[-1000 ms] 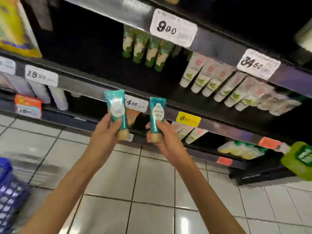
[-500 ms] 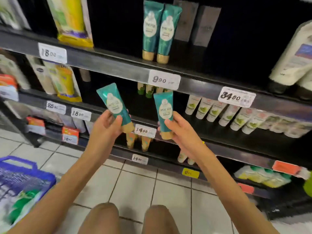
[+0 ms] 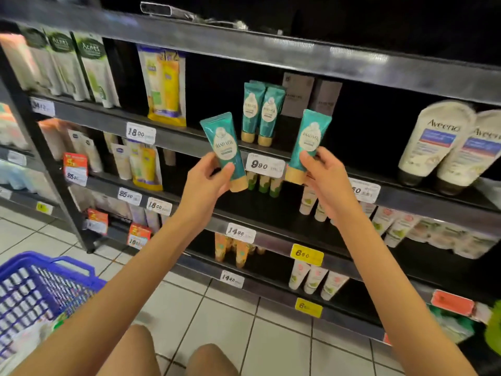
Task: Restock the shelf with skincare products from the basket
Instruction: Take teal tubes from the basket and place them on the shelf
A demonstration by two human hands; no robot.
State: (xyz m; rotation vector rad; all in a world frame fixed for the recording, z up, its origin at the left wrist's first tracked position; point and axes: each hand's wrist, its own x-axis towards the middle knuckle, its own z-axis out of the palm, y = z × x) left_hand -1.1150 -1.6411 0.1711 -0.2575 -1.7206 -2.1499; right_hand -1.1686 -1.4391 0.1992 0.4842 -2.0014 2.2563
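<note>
My left hand grips a teal hand-cream tube with a gold cap, tilted a little left. My right hand holds a second teal tube, cap down, tilted right. Both tubes are raised in front of the dark shelf, just below two matching teal tubes that stand upright on it above a 9.90 price tag. The blue basket sits on the floor at the lower left, with packets inside.
Two large white lotion bottles stand on the same shelf to the right, grey boxes behind the teal tubes, and a yellow pack to the left. Lower shelves hold rows of small white tubes. My knees are at the bottom.
Both hands have risen with their tubes and moved apart, closer to the shelf with the matching teal tubes. The view has tilted up and the basket shows more.
</note>
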